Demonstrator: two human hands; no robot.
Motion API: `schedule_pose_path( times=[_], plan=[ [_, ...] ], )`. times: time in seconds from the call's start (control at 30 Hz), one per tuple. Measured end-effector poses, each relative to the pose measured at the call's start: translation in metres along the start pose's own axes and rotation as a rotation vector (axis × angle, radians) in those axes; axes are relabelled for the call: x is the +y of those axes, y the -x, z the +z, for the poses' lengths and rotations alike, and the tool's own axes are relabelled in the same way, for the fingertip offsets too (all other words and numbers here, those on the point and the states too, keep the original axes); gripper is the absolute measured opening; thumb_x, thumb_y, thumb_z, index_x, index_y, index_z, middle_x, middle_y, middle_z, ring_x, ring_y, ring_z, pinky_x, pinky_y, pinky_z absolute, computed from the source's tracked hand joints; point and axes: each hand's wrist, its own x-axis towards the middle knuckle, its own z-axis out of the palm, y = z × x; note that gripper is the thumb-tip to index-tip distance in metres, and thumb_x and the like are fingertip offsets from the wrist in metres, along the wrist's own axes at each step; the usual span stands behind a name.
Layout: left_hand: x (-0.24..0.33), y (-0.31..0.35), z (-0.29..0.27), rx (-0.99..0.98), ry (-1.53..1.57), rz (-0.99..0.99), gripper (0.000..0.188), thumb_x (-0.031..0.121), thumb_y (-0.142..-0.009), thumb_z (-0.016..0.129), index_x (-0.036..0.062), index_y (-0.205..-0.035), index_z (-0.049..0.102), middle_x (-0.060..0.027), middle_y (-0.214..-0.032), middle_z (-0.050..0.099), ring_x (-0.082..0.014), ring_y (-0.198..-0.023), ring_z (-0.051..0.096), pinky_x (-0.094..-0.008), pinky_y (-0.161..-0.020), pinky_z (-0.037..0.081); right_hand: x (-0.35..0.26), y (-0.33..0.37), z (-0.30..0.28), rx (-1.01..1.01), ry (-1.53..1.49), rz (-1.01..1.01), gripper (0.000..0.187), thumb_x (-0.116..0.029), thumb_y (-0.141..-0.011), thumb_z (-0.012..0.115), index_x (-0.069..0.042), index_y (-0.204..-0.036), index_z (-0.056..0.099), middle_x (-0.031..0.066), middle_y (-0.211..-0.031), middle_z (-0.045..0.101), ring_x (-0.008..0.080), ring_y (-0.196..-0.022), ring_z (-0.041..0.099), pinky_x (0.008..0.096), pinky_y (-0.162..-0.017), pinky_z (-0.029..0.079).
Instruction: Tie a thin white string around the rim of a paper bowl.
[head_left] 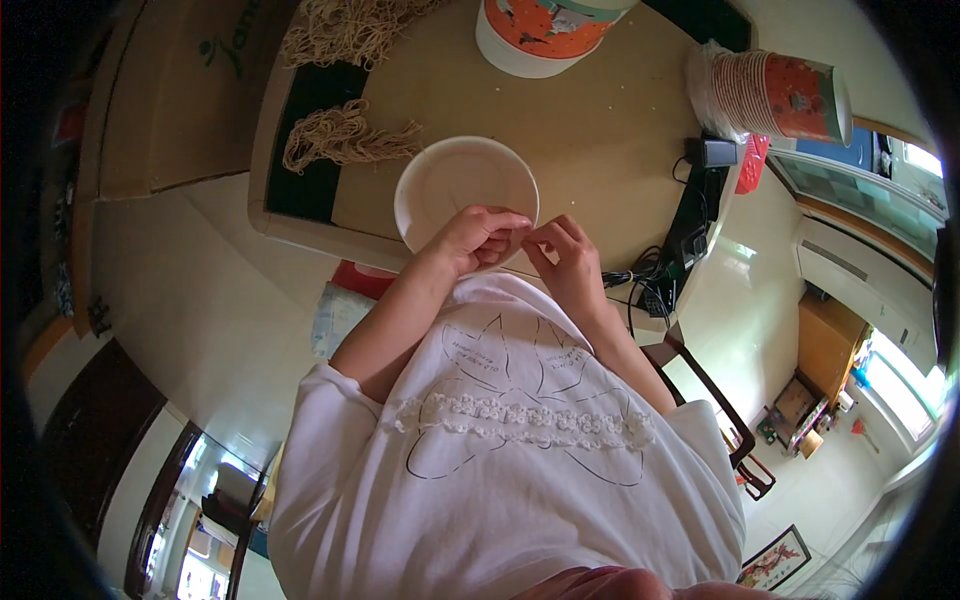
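Observation:
A white, open-topped paper tub [455, 180] stands at the near edge of the table, right before my body. My left hand [478, 238] is over its near right rim, fingers curled and thumb and fingertips pinched together. Just right of the rim, my right hand [566, 255] is also in a pinch, its fingertips almost meeting those of the left. Whatever is between the fingertips is too small to make out. Left of the tub lies a loose bundle of beige string [345, 135], its ends trailing toward the rim.
A larger string heap [350, 30] lies at the far left, near an orange-and-white paper tub [540, 40]. Stacked orange paper tubs [795, 95] in clear plastic lie at the far right. A black power adapter [712, 152] and cables [640, 275] line the right edge. A cardboard box [190, 90] stands left.

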Motion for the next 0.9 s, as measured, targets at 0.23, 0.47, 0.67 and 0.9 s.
schedule_pose_path(
  times=[0.23, 0.47, 0.67, 0.9],
  plan=[
    [0.013, 0.006, 0.006, 0.040, -0.006, 0.063, 0.004, 0.013, -0.085, 0.063, 0.0093, -0.088, 0.063, 0.0087, -0.061, 0.047, 0.0003, -0.044, 0.031, -0.0158, -0.038, 0.021, -0.002, 0.006, -0.006, -0.037, -0.034, 0.040, 0.008, -0.002, -0.078, 0.068, -0.001, -0.083, 0.062, 0.0109, -0.082, 0.060, 0.0221, -0.070, 0.063, 0.0313, -0.062, 0.051],
    [0.007, 0.008, 0.007, 0.068, -0.135, 0.088, 0.005, 0.012, -0.085, 0.064, 0.0085, -0.089, 0.063, 0.0064, -0.065, 0.054, -0.0006, -0.049, 0.041, -0.0154, -0.041, 0.029, -0.004, -0.004, -0.006, -0.014, -0.026, 0.015, 0.008, -0.001, -0.079, 0.065, -0.002, -0.087, 0.063, 0.0116, -0.082, 0.061, 0.0230, -0.071, 0.063, 0.0318, -0.062, 0.051],
    [-0.012, -0.004, 0.010, 0.313, -0.699, 0.654, 0.009, 0.010, -0.082, 0.067, 0.0054, -0.086, 0.061, 0.0052, -0.067, 0.056, -0.0015, -0.062, 0.048, -0.0178, -0.055, 0.040, -0.003, -0.027, -0.014, -0.046, 0.111, -0.108, 0.010, -0.002, -0.078, 0.061, -0.006, -0.087, 0.061, 0.0125, -0.083, 0.057, 0.0319, -0.079, 0.058, 0.0399, -0.068, 0.049],
    [-0.012, 0.008, 0.020, 0.420, -0.864, 0.740, 0.010, 0.009, -0.079, 0.068, 0.0044, -0.079, 0.059, 0.0056, -0.064, 0.052, -0.0013, -0.059, 0.042, -0.0191, -0.052, 0.036, -0.002, -0.048, -0.016, -0.068, 0.221, -0.269, 0.008, -0.005, -0.078, 0.060, -0.006, -0.085, 0.061, 0.0113, -0.084, 0.058, 0.0306, -0.082, 0.057, 0.0395, -0.070, 0.047]
  ],
)
